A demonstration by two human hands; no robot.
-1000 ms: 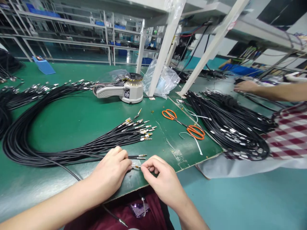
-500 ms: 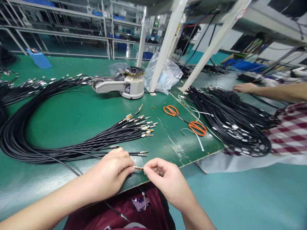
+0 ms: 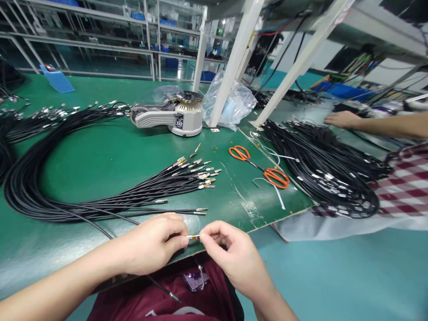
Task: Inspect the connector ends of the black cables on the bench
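Note:
Near the bench's front edge, my left hand (image 3: 163, 244) is closed on a black cable, pinching it just behind its metal end. That cable end (image 3: 193, 237), silvery with an amber band, shows in the small gap between my hands. At its tip, the thumb and forefinger of my right hand (image 3: 230, 254) are pinched together; what lies between them is mostly hidden. Behind my hands a looped bundle of black cables (image 3: 110, 203) lies with its metal ends fanned out to the right. One loose cable end (image 3: 174, 297) hangs over my lap.
A grey round tape dispenser (image 3: 187, 116) stands behind the bundle. Orange-handled scissors (image 3: 257, 166) and white cable ties (image 3: 278, 196) lie to the right. Beyond them is another black cable heap (image 3: 321, 174), near a co-worker's hand (image 3: 344, 119). A white post (image 3: 230, 67) rises from the bench.
My hands have drawn slightly toward me, still holding the cable end between them. One metal-tipped cable end now lies apart from the fanned bundle, behind my left hand. The view has shifted a little.

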